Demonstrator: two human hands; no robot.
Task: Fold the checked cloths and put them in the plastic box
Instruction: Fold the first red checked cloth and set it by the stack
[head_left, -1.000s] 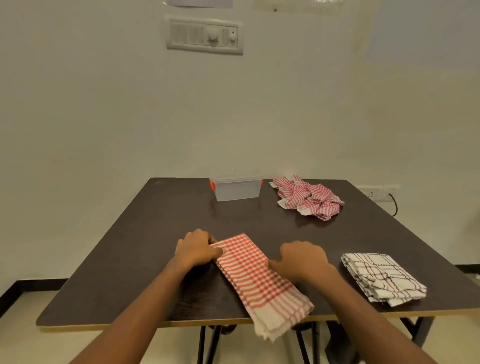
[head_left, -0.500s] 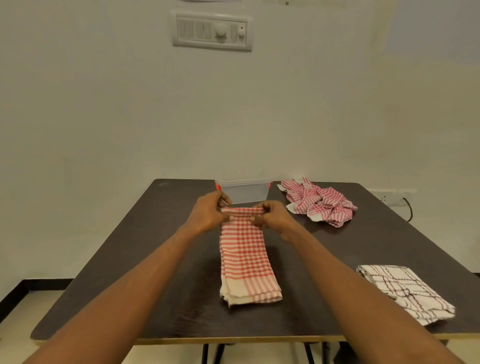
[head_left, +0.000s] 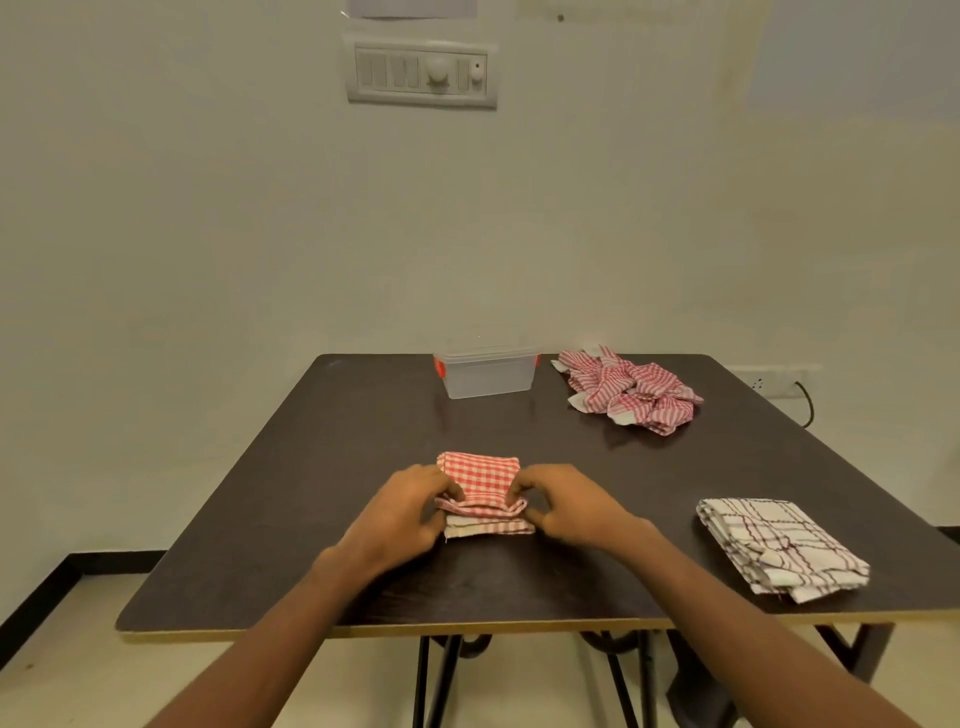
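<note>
The red checked cloth (head_left: 480, 475) lies on the dark table (head_left: 363, 415), in the middle part of it and nearer to the person than to the far edge. It is folded into a short, thick packet. Its longer side runs from left to right across the view, and its layered open edges point toward the person, where pale lower layers stick out under the top fold. The left hand (head_left: 410, 512) pinches the near left corner of the top layer with curled fingers, and the right hand (head_left: 563, 506) pinches the near right corner in the same way; both hands rest low at the cloth. The plastic box (head_left: 488, 376) stands at the far edge of the table, straight behind the cloth and well apart from it. To the right of the box lies a loose pile of red striped cloths (head_left: 631, 389). A folded white cloth with dark checks (head_left: 779, 548) lies near the right front corner of the table, apart from the right hand.
</note>
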